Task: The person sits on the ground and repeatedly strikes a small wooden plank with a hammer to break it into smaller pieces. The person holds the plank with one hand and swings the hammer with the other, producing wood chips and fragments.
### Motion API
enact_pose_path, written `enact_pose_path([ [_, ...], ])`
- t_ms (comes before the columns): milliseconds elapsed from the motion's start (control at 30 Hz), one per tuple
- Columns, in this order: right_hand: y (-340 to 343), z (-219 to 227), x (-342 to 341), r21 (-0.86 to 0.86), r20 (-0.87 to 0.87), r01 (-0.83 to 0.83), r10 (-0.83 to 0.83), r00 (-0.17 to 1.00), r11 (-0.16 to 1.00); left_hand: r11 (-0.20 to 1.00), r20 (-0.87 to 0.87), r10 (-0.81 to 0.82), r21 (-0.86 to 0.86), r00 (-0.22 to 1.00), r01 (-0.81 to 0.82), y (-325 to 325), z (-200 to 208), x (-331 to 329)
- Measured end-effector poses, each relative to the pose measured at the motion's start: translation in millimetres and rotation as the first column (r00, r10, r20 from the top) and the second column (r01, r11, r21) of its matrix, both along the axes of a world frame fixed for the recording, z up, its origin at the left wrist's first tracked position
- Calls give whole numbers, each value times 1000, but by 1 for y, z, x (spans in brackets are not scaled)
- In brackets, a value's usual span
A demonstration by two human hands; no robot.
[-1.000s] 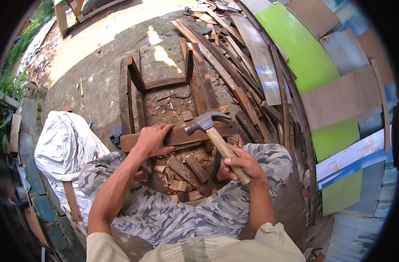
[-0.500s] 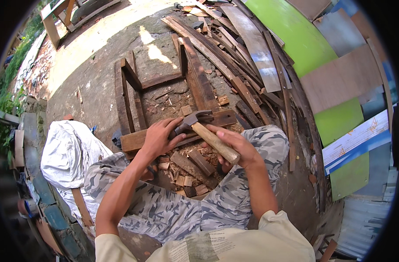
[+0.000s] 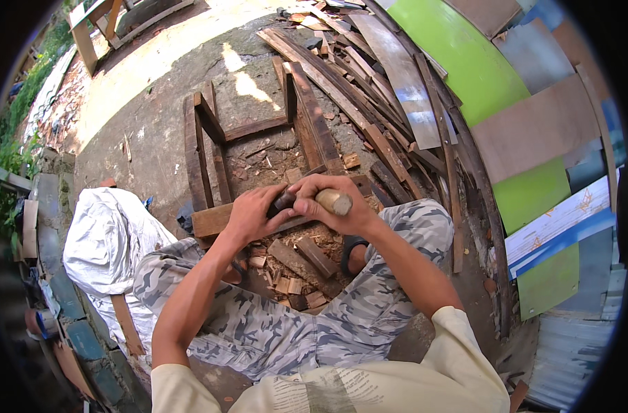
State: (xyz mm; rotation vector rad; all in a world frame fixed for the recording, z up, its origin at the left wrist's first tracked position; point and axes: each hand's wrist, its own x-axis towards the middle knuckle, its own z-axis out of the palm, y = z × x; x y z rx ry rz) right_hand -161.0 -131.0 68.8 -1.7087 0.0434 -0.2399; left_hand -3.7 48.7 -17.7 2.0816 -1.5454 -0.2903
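A claw hammer (image 3: 336, 201) with a pale wooden handle is held between both hands; most of its dark head is hidden. My right hand (image 3: 345, 189) is closed around the handle, whose butt end points toward me. Curled at the head's dark end, my left hand (image 3: 252, 212) has its thumb and fingers around it. Just beneath the hands lies the near rail (image 3: 209, 221) of a dark wooden frame (image 3: 307, 120), which stretches away from me over the ground.
Between my camouflage-clad legs lie wood offcuts (image 3: 317, 256) and shavings. A pile of long planks (image 3: 379, 134) runs along the right, beside green and brown sheets (image 3: 527, 127). A white sack (image 3: 104, 230) sits by my left knee, next to a block wall (image 3: 87, 341).
My right hand has shifted up the handle toward the head and turned over, its elbow swinging outward. The hammer's butt end now points more at me. The left hand stays nearly in place.
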Motion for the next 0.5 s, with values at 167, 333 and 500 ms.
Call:
enact_pose_path([
  [167, -37, -17, 40, 539, 29, 132, -175, 984, 832, 981, 106, 14, 191, 994, -34, 1, 10, 4],
  [333, -46, -18, 44, 723, -56, 267, -331, 942, 637, 974, 138, 5, 224, 990, -36, 12, 6, 6],
  [500, -40, -10, 44, 820, -58, 240, -343, 938, 519, 964, 118, 14, 260, 993, -44, 11, 6, 6],
])
